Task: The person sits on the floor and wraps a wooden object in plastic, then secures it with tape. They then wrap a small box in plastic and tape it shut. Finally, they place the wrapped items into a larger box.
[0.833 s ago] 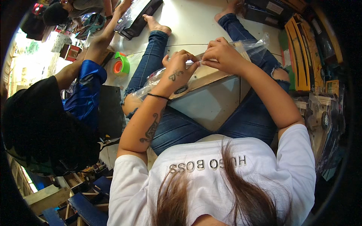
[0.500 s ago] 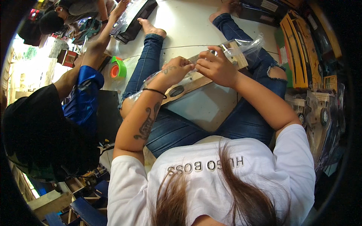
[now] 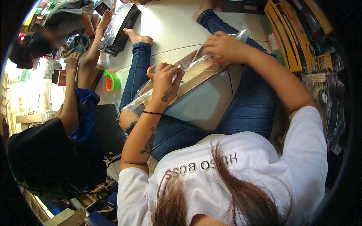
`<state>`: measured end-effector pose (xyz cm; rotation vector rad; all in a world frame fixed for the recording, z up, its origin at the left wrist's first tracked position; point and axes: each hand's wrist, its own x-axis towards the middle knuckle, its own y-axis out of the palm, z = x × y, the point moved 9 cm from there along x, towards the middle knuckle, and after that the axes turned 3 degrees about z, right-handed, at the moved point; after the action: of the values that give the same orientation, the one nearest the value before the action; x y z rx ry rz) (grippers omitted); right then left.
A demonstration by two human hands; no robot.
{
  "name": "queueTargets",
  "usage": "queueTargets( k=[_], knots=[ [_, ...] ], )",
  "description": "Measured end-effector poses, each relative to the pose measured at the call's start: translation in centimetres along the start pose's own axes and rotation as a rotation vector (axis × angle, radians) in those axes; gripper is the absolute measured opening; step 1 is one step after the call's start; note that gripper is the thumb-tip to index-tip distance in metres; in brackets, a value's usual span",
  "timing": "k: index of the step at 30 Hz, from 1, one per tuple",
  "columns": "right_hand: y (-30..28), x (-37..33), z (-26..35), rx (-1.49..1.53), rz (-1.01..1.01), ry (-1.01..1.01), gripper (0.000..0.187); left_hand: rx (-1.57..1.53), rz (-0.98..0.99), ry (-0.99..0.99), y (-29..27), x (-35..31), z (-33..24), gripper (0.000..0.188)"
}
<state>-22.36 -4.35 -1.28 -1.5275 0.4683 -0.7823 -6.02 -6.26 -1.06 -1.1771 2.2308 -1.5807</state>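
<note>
A long, pale wooden piece point(image 3: 201, 78) lies slantwise across my legs, wrapped in a clear plastic bag point(image 3: 140, 98). Near the middle of its upper edge, my left hand point(image 3: 166, 81) pinches the plastic between thumb and fingers, with the other fingers curled. Farther right, my right hand point(image 3: 228, 49) is closed over the far end, its fingers gripping the plastic there. Between the two hands the film runs in tight folds. My right fingertips are partly hidden behind the hand, and creases and glare blur the wood's details.
Left of my leg lies a green tape dispenser point(image 3: 112, 81) with an orange core. A person in a black top point(image 3: 49, 154) sits close on my left. Beyond is a dark toy vehicle point(image 3: 120, 30). Yellow wooden vehicles point(image 3: 288, 35) and plastic-wrapped wooden toys point(image 3: 322, 94) are stacked at right.
My hands, close together before, have moved apart along the plastic, the right one toward the far end. The wheel seen earlier no longer shows clearly. The whole view has shifted a little.
</note>
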Motion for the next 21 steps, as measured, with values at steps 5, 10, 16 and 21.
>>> queueTargets(
  k=[5, 10, 16, 21],
  knots=[
    [-5.2, -9.1, -10.2, -0.070, 0.173, 0.554, 0.011, 0.024, -0.020, 0.010, 0.0, 0.0, -0.4, 0.008],
    [-10.7, -5.5, -4.1, -0.490, -0.425, 0.729, 0.039, 0.013, -0.021, 0.008, 0.0, -0.1, -0.1, 0.009],
    [0.8, 4.4, 5.6, 0.026, -0.145, 0.137, 0.017, -0.069, 0.058, 0.008, 0.8, 0.0, 0.7, 0.006],
    [2.0, 4.6, 4.9, 0.110, -0.151, 0.067, 0.018, -0.020, 0.306, -0.040, -2.5, -3.6, 4.3, 0.012]
  ],
)
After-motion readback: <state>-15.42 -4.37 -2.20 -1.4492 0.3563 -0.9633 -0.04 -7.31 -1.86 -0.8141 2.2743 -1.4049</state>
